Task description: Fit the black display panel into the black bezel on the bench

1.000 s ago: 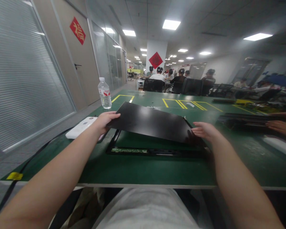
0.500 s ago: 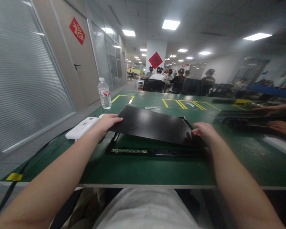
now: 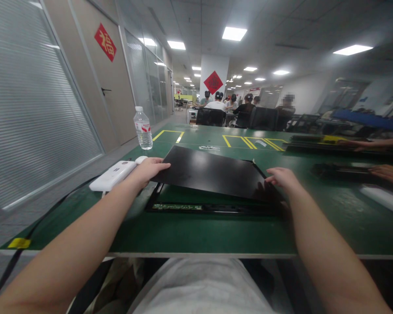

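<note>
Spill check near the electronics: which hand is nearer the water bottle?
Left. The left hand is on the near side of the bottle, at the left end of the black panel; the right hand is farther off, by the panel's right end.

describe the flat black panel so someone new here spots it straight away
Find the green table, then the wearer's left hand and right hand near its front edge. The flat black panel slants between them, above a black frame. The panel is a plain, glossy sheet; the frame is open and carries a green circuit strip.
</note>
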Demonstrator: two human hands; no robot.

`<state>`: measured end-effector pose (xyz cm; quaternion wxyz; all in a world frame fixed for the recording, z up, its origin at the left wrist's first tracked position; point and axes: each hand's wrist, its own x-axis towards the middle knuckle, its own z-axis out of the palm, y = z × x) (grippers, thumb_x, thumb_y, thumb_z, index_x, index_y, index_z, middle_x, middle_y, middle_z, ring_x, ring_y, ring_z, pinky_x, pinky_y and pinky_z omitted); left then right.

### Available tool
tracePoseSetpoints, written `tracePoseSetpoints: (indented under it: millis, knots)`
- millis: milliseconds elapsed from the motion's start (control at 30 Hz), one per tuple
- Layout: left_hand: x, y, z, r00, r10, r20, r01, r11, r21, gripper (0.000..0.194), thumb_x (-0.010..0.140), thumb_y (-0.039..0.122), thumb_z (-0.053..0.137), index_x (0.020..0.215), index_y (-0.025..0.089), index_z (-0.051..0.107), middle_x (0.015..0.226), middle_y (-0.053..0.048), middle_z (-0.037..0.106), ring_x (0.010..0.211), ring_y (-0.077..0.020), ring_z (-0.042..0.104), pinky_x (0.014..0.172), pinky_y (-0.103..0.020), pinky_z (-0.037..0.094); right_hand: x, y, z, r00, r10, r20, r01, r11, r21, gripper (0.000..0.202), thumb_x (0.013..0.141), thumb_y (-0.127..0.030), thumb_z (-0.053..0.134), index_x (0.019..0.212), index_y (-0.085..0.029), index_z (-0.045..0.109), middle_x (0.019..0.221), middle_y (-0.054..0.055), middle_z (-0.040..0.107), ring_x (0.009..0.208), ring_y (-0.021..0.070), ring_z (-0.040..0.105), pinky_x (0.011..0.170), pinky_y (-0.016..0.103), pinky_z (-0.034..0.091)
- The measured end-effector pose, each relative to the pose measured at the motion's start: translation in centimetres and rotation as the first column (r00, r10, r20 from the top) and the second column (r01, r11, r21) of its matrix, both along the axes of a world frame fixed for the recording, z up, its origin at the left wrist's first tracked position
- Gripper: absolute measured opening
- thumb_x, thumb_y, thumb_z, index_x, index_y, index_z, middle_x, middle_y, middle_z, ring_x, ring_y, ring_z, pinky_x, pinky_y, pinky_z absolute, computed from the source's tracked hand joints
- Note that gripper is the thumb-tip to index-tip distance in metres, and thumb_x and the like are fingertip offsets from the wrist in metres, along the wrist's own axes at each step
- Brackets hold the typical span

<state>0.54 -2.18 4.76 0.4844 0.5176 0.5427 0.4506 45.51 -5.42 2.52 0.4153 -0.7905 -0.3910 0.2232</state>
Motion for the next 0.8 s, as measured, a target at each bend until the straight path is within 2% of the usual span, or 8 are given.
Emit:
tracePoseSetpoints:
  millis: [300, 600, 800]
  knots:
    - [0.2, 0.2, -0.4, 0.997, -0.006, -0.074, 0.004, 1.000, -0.021, 0.047, 0.040, 0.042, 0.092, 0.075, 0.016, 0.075, 0.069, -0.005, 0.076, 0.060, -0.0207, 0.067, 0.056, -0.029, 0.046, 0.7, 0.1, -0.5, 0.995, 0.009, 0.104, -0.009, 1.000, 0.000, 0.030, 0.085, -0.026, 0.060, 0.105, -0.010, 0.074, 0.069, 0.010, 0.075, 0.052, 0.0143, 0.056, 0.051, 0.025, 0.041]
    - [0.2, 0.1, -0.4, 0.997, -0.028, -0.074, 0.025, 0.999, -0.040, 0.038, 0.047, 0.037, 0.089, 0.076, 0.016, 0.076, 0.072, -0.006, 0.078, 0.065, -0.0228, 0.070, 0.057, -0.029, 0.049, 1.9, 1.0, -1.5, 0.985, 0.027, 0.173, -0.022, 0.999, -0.031, 0.031, 0.085, -0.028, 0.059, 0.107, -0.013, 0.075, 0.072, 0.008, 0.076, 0.059, 0.0168, 0.063, 0.059, 0.027, 0.045]
    - [0.6, -0.3, 0.1, 0.998, -0.008, -0.070, 0.004, 0.999, -0.048, 0.036, 0.049, 0.028, 0.087, 0.082, 0.019, 0.075, 0.073, -0.004, 0.078, 0.063, -0.0219, 0.071, 0.055, -0.028, 0.051, 2.6, 1.4, -1.8, 0.961, 0.060, 0.270, -0.041, 0.996, -0.078, 0.032, 0.084, -0.032, 0.060, 0.106, -0.016, 0.076, 0.075, 0.008, 0.077, 0.065, 0.0188, 0.066, 0.064, 0.028, 0.047]
